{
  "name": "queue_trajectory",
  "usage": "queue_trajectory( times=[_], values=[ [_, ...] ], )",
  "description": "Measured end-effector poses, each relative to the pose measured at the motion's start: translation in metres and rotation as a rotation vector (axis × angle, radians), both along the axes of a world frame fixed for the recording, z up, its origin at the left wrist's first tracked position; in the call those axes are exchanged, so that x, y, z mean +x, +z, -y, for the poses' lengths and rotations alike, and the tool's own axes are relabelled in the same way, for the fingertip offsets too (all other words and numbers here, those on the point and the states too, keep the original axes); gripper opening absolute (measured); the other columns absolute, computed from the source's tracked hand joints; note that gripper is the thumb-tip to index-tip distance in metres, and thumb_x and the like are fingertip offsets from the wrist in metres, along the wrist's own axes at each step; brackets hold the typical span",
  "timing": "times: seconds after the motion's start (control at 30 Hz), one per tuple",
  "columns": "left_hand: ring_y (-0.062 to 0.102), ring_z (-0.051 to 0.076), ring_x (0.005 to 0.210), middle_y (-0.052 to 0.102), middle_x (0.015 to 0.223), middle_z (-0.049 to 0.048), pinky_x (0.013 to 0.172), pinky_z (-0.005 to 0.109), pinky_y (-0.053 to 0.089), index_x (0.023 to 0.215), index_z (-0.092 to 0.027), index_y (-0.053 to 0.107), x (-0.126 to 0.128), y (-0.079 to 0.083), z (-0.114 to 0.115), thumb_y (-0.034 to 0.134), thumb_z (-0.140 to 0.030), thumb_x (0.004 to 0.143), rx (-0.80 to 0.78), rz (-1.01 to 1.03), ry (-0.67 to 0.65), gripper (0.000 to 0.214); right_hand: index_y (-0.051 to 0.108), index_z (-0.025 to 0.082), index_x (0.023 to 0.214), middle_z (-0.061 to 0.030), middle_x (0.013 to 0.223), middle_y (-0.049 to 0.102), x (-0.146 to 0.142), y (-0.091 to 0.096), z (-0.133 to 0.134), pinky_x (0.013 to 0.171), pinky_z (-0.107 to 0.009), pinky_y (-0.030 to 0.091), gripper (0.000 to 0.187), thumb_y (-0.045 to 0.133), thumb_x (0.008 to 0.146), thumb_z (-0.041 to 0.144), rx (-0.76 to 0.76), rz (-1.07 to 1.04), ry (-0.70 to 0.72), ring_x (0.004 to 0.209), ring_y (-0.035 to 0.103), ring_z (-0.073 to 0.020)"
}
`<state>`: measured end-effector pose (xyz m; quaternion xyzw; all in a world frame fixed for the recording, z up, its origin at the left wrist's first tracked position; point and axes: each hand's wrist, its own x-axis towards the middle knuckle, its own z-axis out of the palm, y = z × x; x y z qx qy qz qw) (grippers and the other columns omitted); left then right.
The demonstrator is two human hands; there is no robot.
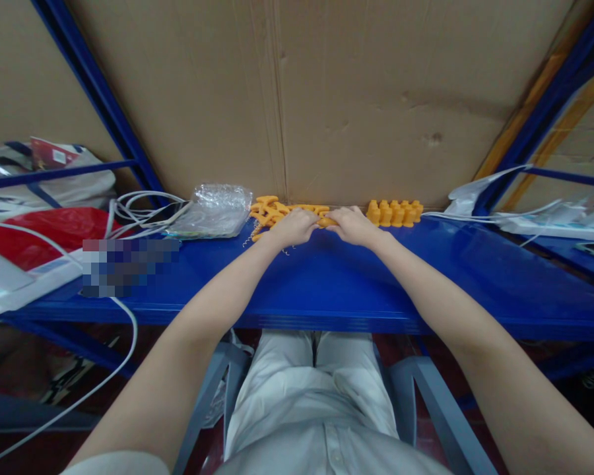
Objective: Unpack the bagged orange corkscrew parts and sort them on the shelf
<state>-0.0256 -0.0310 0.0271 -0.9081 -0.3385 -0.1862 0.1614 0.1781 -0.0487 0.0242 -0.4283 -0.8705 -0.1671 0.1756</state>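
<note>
Together, the left hand (298, 226) and right hand (351, 223) hold an orange piece (327, 222).

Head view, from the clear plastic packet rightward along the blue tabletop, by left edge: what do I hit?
Clear plastic packet → jumbled orange pieces → left hand → right hand → lined-up orange pieces → white plastic bag → white power strip.

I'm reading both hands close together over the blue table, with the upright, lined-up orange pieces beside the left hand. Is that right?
Not quite: the head view shows the lined-up orange pieces beside the right hand, not the left hand. The rest stands.
</note>
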Motion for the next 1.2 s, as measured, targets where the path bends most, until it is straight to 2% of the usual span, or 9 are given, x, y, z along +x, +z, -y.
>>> queue_trajectory(
  times=[0.23, 0.47, 0.53, 0.77, 0.9, 1.07, 1.2],
  values=[
    [0.071, 0.023, 0.090, 0.077, 0.095, 0.0132, 0.091, 0.038, 0.051, 0.088, -0.014, 0.073, 0.004, 0.002, 0.000, 0.051, -0.016, 0.090, -0.023, 0.087, 0.006, 0.022, 0.066, 0.014, 0.114, -0.0175, 0.111, 0.073, 0.000, 0.007, 0.004, 0.087, -0.041, 0.032, 0.024, 0.050, 0.097, 0.023, 0.091, 0.036, -0.033, 0.104, 0.060, -0.0313],
    [0.060, 0.015, 0.064, 0.071, 0.073, 0.0036, 0.063, 0.027, 0.047, 0.078, -0.015, 0.069, 0.006, 0.006, -0.006, 0.053, -0.029, 0.093, -0.382, 0.337, -0.013, 0.026, 0.064, 0.022, 0.108, -0.0127, 0.103, 0.070, -0.001, 0.011, 0.007, 0.092, -0.043, 0.029, 0.031, 0.035, 0.098, 0.014, 0.314, 0.039, -0.011, 0.102, 0.053, -0.0295],
    [0.058, 0.014, 0.062, 0.070, 0.072, 0.0034, 0.062, 0.027, 0.046, 0.076, -0.015, 0.068, 0.006, 0.007, -0.005, 0.054, -0.030, 0.092, -0.411, 0.358, -0.019, 0.026, 0.063, 0.022, 0.108, -0.0125, 0.103, 0.070, 0.000, 0.010, 0.006, 0.094, -0.044, 0.029, 0.032, 0.034, 0.098, 0.013, 0.327, 0.036, -0.007, 0.101, 0.053, -0.0292],
    [0.067, 0.019, 0.074, 0.078, 0.087, 0.0077, 0.072, 0.030, 0.052, 0.095, -0.015, 0.075, 0.010, 0.004, 0.007, 0.052, -0.025, 0.090, -0.223, 0.305, -0.004, 0.025, 0.061, 0.018, 0.115, -0.0151, 0.107, 0.069, 0.005, 0.005, 0.000, 0.096, -0.045, 0.029, 0.031, 0.037, 0.095, 0.015, 0.283, -0.002, -0.012, 0.103, 0.055, -0.0306],
    [0.072, 0.023, 0.084, 0.078, 0.097, 0.0119, 0.081, 0.034, 0.054, 0.105, -0.014, 0.075, 0.009, 0.002, 0.011, 0.053, -0.022, 0.089, -0.103, 0.209, 0.051, 0.028, 0.060, 0.016, 0.117, -0.0169, 0.108, 0.070, 0.010, 0.002, -0.002, 0.094, -0.042, 0.031, 0.028, 0.045, 0.096, 0.026, 0.190, 0.015, -0.003, 0.102, 0.058, -0.0314],
    [0.073, 0.026, 0.089, 0.078, 0.099, 0.0147, 0.085, 0.038, 0.056, 0.103, -0.013, 0.075, 0.005, -0.002, 0.008, 0.052, -0.022, 0.090, -0.041, 0.135, 0.114, 0.028, 0.059, 0.016, 0.125, -0.0177, 0.122, 0.069, 0.011, -0.002, -0.002, 0.095, -0.042, 0.032, 0.033, 0.047, 0.098, 0.031, 0.108, 0.021, 0.050, 0.112, 0.059, -0.0318],
    [0.073, 0.026, 0.088, 0.078, 0.097, 0.0138, 0.086, 0.039, 0.056, 0.103, -0.014, 0.076, 0.005, -0.003, 0.007, 0.051, -0.023, 0.091, -0.039, 0.119, 0.118, 0.029, 0.061, 0.016, 0.119, -0.0174, 0.117, 0.071, 0.008, -0.001, -0.001, 0.095, -0.043, 0.030, 0.028, 0.048, 0.097, 0.027, 0.097, 0.043, 0.040, 0.111, 0.058, -0.0316]
  ],
)
